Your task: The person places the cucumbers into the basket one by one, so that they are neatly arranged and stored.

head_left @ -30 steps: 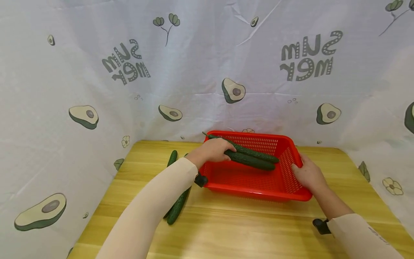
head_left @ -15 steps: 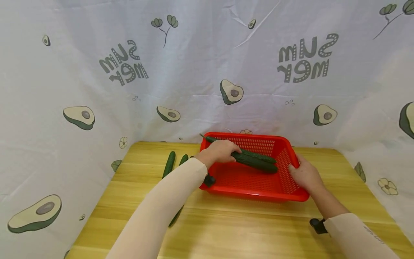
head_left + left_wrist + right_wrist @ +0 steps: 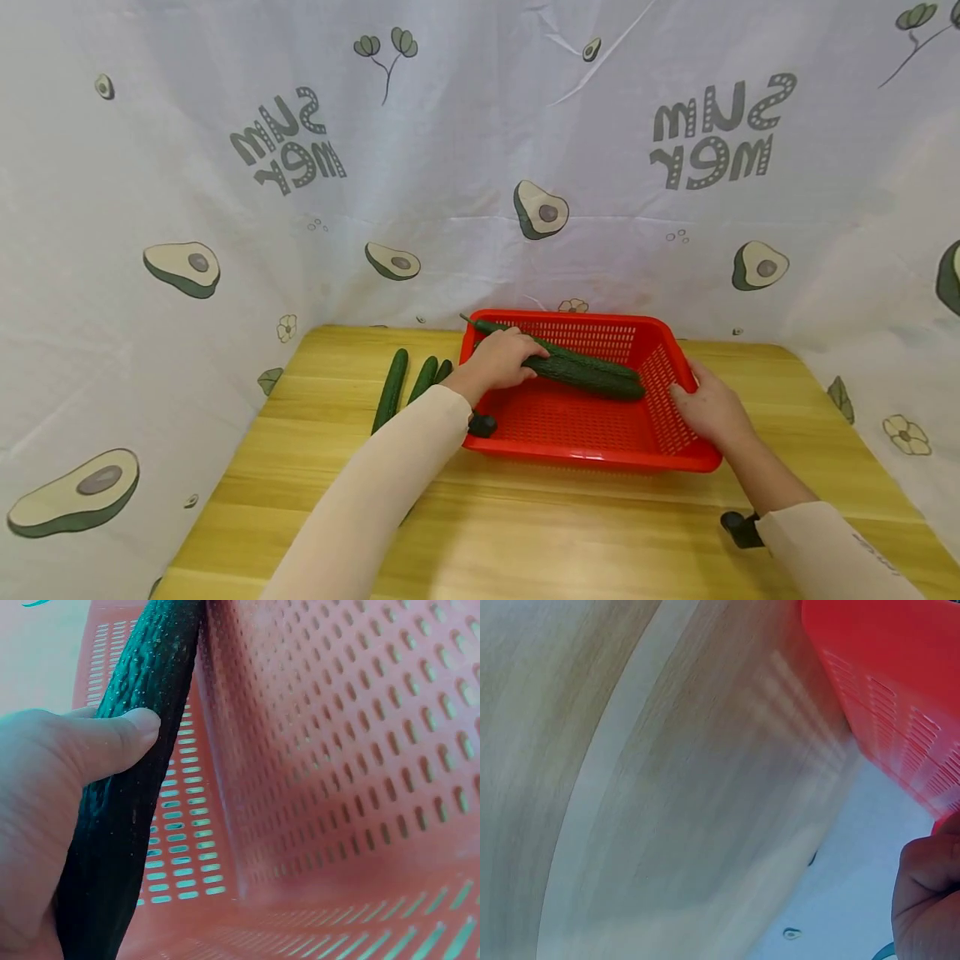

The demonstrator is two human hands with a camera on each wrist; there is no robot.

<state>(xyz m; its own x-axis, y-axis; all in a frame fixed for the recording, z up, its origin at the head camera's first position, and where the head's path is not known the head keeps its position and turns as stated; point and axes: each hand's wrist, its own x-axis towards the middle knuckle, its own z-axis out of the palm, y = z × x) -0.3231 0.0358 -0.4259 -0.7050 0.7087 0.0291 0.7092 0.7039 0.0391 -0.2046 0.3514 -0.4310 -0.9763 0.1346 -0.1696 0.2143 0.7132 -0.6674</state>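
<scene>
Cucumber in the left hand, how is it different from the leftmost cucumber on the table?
The held cucumber is inside the red basket; the leftmost cucumber lies on the table. The left hand grips the held cucumber; the leftmost cucumber is not gripped. In the head view, the held cucumber runs mostly side to side, the leftmost cucumber mostly front to back. Both are dark green and partly hidden there.

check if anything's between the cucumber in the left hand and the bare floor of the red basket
Nothing visible: the left hand grips the cucumber inside the red basket, with no object showing between it and the bare floor on the near side. The other cucumber lies beyond it; directly underneath is hidden.
</scene>
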